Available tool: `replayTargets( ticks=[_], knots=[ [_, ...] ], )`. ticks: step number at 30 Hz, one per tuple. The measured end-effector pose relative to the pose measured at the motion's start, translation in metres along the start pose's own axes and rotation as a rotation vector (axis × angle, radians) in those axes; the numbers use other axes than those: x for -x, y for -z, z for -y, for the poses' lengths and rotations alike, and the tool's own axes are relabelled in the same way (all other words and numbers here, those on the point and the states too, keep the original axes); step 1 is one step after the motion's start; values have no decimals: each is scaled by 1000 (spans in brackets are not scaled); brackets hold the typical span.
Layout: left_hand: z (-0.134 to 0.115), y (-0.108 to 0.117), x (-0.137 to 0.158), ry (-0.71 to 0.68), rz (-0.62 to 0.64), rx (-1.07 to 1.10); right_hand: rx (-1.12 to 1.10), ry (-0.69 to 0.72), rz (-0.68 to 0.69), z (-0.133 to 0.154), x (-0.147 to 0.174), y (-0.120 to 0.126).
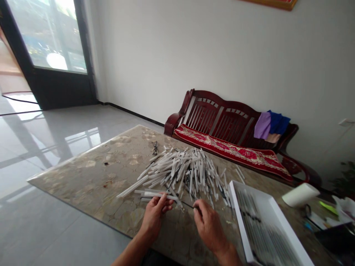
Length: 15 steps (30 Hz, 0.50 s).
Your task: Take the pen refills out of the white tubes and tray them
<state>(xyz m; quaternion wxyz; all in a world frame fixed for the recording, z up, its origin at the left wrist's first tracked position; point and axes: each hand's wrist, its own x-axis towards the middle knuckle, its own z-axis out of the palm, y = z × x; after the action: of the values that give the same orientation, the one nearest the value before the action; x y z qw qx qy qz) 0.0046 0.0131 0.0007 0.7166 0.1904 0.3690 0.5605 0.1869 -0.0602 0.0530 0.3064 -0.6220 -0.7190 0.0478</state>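
Note:
Near the front of the table, my left hand (155,214) is closed, with a slim white tube (153,194) pinched between thumb and fingers. To its right my right hand (206,223) has its fingertips closed on a thin dark rod (187,204). That rod points toward the right end of the tube; whether it goes inside I cannot tell. Just beyond both hands lies a loose pile of white and dark tubes (180,166). Right of my right hand stands a shallow white box (287,223), holding rows of slim rods in clear sleeves (273,236).
The patterned table (91,181) has a white roll (301,194) and clutter at the right, and a small black wiry item (155,147) behind the pile. A dark red wooden bench (205,111) with a red cushion (222,144) stands beyond the table's far edge.

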Motion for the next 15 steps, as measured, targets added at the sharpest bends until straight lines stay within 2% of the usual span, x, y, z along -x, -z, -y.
replayTargets(
  ticks=[4, 7, 12, 15],
  knots=[
    [4, 1, 2, -35, 96, -110, 8, 22, 30, 4, -2, 2],
    [6, 1, 4, -44, 187, -190, -7, 46, 4, 9, -3, -3],
    [7, 0, 10, -9, 288, -204, -291, 7, -206, 33, -5, -34],
    [6, 0, 12, -23, 334, -223, -500, -47, -286, 53, -10, -56]
  ],
)
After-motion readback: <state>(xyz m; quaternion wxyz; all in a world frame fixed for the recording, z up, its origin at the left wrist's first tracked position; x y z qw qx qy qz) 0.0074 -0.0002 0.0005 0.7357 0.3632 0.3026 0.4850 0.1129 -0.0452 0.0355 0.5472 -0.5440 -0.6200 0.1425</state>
